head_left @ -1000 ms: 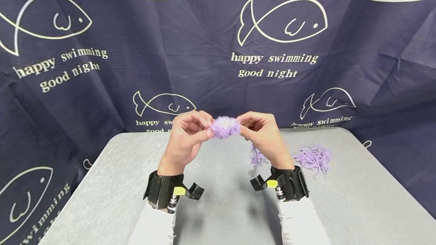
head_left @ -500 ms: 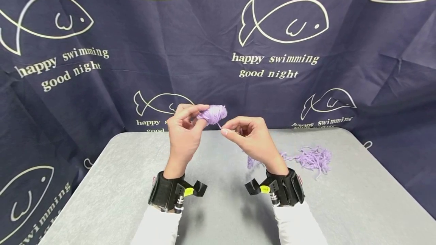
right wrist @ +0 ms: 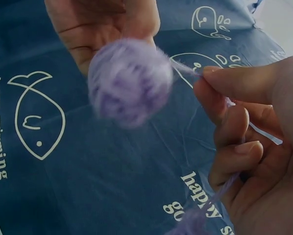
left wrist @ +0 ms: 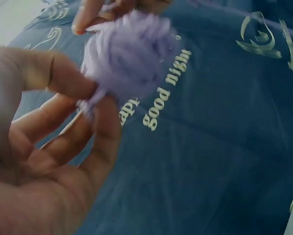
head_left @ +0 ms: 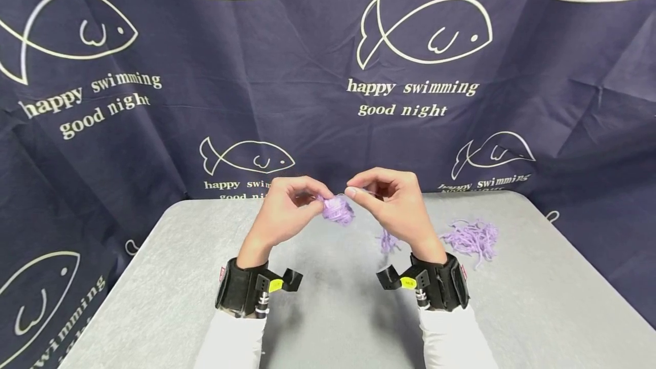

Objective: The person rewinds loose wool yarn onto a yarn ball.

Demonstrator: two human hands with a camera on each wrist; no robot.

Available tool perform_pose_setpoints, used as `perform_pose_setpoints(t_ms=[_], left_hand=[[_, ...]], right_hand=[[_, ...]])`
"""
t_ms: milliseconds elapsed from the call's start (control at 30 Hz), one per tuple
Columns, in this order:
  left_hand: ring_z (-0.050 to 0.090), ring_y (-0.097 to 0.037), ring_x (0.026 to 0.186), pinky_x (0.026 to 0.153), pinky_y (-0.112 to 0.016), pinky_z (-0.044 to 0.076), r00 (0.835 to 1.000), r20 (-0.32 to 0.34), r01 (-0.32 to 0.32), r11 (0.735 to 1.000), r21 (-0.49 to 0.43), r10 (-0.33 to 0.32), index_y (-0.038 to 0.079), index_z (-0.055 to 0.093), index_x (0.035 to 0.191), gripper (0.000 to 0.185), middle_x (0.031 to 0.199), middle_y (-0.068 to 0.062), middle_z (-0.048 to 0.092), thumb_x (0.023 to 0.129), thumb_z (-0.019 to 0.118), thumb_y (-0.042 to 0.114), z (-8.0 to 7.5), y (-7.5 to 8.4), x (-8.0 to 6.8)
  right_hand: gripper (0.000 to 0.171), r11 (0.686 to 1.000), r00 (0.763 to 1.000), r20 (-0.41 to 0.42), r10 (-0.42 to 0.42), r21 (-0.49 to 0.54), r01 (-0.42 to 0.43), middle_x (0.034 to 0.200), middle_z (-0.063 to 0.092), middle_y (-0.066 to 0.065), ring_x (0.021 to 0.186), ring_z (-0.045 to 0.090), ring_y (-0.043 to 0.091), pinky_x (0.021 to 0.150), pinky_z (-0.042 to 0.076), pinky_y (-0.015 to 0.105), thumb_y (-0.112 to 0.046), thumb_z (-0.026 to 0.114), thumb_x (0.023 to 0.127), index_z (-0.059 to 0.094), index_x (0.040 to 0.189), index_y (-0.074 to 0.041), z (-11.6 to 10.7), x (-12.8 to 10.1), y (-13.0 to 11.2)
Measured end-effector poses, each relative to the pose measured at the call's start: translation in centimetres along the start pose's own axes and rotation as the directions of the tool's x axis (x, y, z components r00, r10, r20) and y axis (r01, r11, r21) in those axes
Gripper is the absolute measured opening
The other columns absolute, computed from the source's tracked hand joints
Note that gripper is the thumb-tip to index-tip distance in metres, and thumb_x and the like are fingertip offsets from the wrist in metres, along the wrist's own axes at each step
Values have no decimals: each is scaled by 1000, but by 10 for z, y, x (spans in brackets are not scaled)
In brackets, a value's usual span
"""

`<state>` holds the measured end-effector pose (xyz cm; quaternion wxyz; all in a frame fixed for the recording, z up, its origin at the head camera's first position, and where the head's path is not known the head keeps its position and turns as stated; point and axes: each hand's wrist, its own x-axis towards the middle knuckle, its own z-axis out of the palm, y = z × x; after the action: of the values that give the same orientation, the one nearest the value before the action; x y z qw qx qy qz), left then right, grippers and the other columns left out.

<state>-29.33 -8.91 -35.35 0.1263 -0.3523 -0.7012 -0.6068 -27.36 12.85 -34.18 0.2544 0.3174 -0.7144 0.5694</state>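
It looked to me like a makeshift filming corner, curtained off with a creased dark blue cloth (head_left: 318,73) that hung behind and around the sides, printed with white fish outlines (head_left: 439,41) and the bedtime-like words (head_left: 412,88) "happy swimming good night". A plain grey table (head_left: 169,300) with rounded corners stood close against it, and black wrist cuffs (head_left: 243,288) bearing small camera mounts (head_left: 293,279) marked it as a recording spot. Whether a home, lab or office lay beyond, I couldn't tell.
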Motion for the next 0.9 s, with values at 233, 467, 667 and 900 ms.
perform_pose_setpoints(t_ms=[233, 467, 667, 900], left_hand=[[69, -17, 85, 78, -28, 58, 971, 238, 67, 946, -318, 11, -5, 71, 99, 22, 96, -6, 71, 84, 62, -17, -5, 0, -2], [65, -18, 90, 73, -33, 60, 960, 268, 88, 818, -568, 82, 16, 79, 102, 51, 105, -6, 65, 83, 52, -23, -5, 0, -4], [68, -18, 90, 74, -34, 61, 991, 119, 45, 715, -698, 54, 12, 80, 104, 55, 109, -5, 68, 85, 43, -25, -7, 1, -4], [68, -16, 84, 78, -28, 60, 985, -173, -123, 710, -694, 2, 6, 79, 99, 50, 101, -5, 71, 86, 43, -26, -6, 4, 0]], right_hand=[[9, 995, 999, 4, 39, 88, -39, 76, 69, 6, 53, 45, 13, 47, 36, 24, 6, 79, 82, 76, 89, 0, -4, 0, 0], [6, 978, 987, 38, 154, 135, -158, 75, 67, 5, 56, 46, 13, 49, 36, 24, -2, 79, 86, 76, 91, -3, -2, 0, 10], [5, 972, 982, 77, 173, 148, -183, 71, 65, 3, 55, 48, 12, 48, 39, 23, 1, 76, 87, 75, 92, 1, 4, 0, 18], [4, 982, 980, 117, 160, 86, -171, 62, 55, 3, 52, 44, 12, 45, 34, 24, -2, 78, 87, 76, 90, -3, 15, 0, 14]])
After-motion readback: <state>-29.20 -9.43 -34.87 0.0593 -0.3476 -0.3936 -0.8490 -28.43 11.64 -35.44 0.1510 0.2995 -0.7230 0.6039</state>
